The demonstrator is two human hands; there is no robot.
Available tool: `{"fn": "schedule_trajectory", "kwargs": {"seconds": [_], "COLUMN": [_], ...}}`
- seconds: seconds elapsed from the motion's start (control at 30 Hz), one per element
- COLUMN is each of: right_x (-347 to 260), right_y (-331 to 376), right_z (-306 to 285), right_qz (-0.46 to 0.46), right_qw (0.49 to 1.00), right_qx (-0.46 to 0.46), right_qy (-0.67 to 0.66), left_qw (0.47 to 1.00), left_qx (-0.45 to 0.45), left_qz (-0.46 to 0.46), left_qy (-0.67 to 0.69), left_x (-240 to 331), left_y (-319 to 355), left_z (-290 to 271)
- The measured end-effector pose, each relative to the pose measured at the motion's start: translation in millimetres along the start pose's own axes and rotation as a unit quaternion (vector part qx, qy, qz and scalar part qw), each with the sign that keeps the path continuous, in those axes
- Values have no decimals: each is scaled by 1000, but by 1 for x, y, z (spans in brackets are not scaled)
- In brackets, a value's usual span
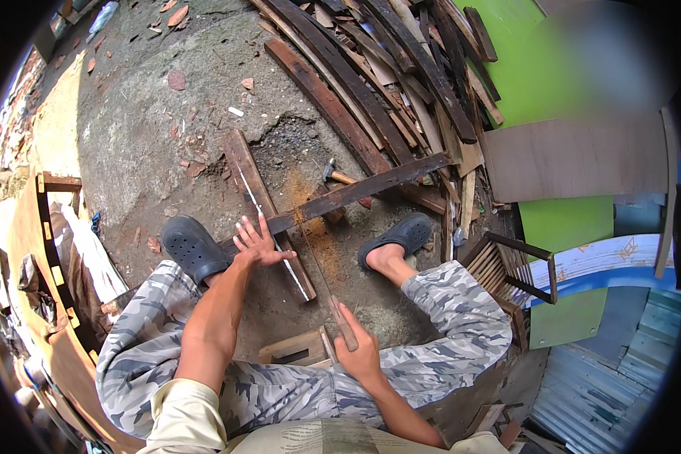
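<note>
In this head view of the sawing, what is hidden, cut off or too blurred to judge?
- Hand saw: the right hand wraps its handle, so the handle's shape is hidden.
- Dark plank: its near end lies under the left hand.
- Upper right corner: blurred patch, nothing readable.
- Hammer: handle partly behind the plank.

Honestly not much here: no labels, signs or screens that I can make out. Only 1 candidate, a crumpled clear-bluish plastic wrapper or bottle (102,17) lying on the ground at the top left edge, too small and blurry to tell which.
</note>
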State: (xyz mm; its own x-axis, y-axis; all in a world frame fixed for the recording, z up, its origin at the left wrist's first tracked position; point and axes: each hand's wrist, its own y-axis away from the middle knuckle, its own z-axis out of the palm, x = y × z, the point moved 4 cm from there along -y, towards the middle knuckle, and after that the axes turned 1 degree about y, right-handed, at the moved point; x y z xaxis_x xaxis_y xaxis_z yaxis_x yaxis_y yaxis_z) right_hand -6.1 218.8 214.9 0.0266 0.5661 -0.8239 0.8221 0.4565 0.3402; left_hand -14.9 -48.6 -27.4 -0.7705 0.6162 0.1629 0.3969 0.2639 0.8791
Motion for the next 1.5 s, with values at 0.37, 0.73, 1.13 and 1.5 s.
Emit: {"fn": "schedule_trajectory", "kwargs": {"seconds": [0.37,0.73,1.13,1.5], "right_x": [45,-28,7,20], "right_y": [-170,-5,-94,-126], "right_z": [79,-2,56,63], "right_qz": [-43,53,8,-34], "right_qw": [998,998,1000,999], "right_qx": [37,-40,8,6], "right_qy": [-16,23,16,-4], "left_qw": [999,1000,1000,999], "left_qx": [-21,-15,-9,-22], "left_qz": [23,10,16,23], "left_qy": [-13,3,1,3], "left_x": [16,5,5,10], "left_y": [12,13,9,19], "left_z": [-12,-8,-14,-18]}}
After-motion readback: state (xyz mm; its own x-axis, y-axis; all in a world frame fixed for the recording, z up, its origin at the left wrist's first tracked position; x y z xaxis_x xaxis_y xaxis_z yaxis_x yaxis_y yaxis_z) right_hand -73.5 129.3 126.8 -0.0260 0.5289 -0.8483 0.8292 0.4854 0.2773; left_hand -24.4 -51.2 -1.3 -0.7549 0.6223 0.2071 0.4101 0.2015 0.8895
